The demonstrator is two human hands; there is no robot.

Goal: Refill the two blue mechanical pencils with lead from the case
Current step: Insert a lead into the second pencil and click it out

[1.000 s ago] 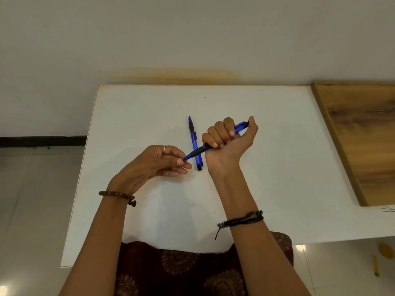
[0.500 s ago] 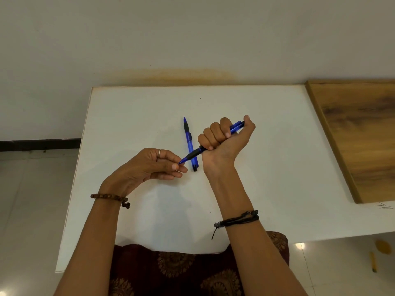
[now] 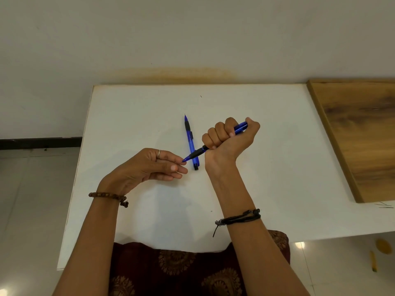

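Blue plastic sits clamped in my right hand (image 3: pixel 228 139): its fingers are curled tight round the raised pencil (image 3: pixel 197 153), thumb on the cap end. My left hand (image 3: pixel 149 165) pinches at that pencil's tip; whether a lead is between those fingertips I cannot tell, it is too fine to see. Just behind the raised pencil, the second pencil (image 3: pixel 190 142) lies on the white table (image 3: pixel 128 116), its point facing away from me. No lead case shows anywhere. Pushing a lead in crooked would likely snap it.
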